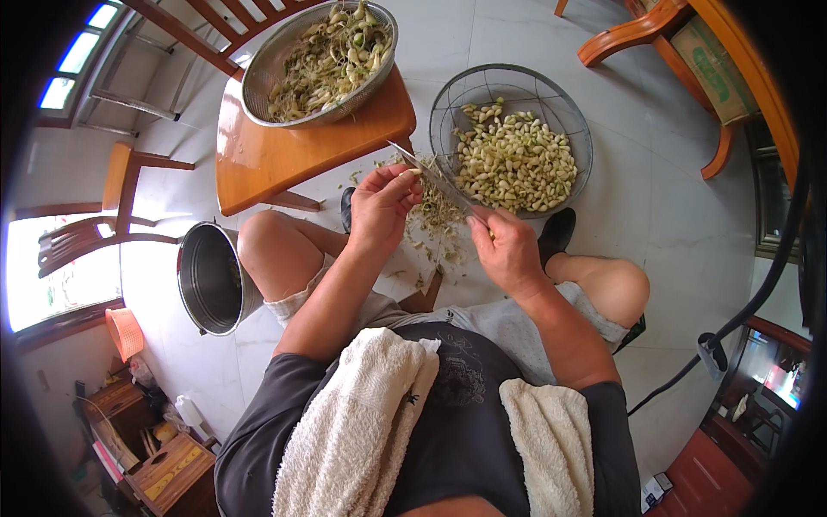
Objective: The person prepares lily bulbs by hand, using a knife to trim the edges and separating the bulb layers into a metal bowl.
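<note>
My left hand (386, 200) pinches a small pale allium bulb (412, 172) between thumb and fingertips. In my right hand (507, 249) is a knife (446, 186), its blade slanting up and left so that it passes close by the bulb; whether they touch I cannot tell. Beyond my right hand, a round wire-framed basket (589, 150) on the floor holds many trimmed bulbs (517, 161). A perforated metal colander (260, 87) sits tilted on a wooden chair (291, 168), heaped with untrimmed bulbs (336, 58) with roots and stems. Cut trimmings (436, 216) lie on the floor below my hands.
A metal bucket (213, 278) stands beside my left knee. Another wooden chair (106, 239) is farther left, near an orange plastic basket (124, 333). Wooden furniture legs (636, 32) and a carton (714, 68) are at upper right. A white towel (362, 420) hangs over my chest.
</note>
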Demonstrator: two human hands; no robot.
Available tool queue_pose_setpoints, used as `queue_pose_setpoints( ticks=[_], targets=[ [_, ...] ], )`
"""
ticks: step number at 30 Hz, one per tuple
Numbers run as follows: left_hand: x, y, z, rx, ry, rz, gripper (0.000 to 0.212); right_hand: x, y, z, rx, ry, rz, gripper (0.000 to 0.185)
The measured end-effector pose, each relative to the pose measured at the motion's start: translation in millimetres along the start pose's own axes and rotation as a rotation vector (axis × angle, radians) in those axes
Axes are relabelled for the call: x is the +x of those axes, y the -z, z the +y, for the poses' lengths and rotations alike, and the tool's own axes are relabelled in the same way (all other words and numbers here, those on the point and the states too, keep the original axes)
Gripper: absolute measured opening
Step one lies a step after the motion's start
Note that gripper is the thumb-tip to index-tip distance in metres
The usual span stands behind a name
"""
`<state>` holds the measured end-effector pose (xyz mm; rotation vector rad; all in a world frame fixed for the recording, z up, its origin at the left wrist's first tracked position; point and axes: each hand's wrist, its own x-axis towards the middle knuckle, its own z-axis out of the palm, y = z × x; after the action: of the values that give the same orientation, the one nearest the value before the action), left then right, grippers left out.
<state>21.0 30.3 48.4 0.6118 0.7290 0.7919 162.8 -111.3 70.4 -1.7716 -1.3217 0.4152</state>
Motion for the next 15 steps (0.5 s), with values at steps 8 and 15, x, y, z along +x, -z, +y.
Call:
queue_pose_setpoints(
  ticks=[8, 15],
  targets=[
    [1.5, -0.4, -4.6, 0.015, -0.009, 0.04, 0.007, -0.3, -1.7, 0.7, -0.007, 0.021, 0.017, 0.015],
    [0.3, -0.8, -6.6, -0.008, 0.012, 0.038, 0.008, -1.9, -4.3, -1.4, -0.091, 0.021, 0.018, 0.015]
  ],
)
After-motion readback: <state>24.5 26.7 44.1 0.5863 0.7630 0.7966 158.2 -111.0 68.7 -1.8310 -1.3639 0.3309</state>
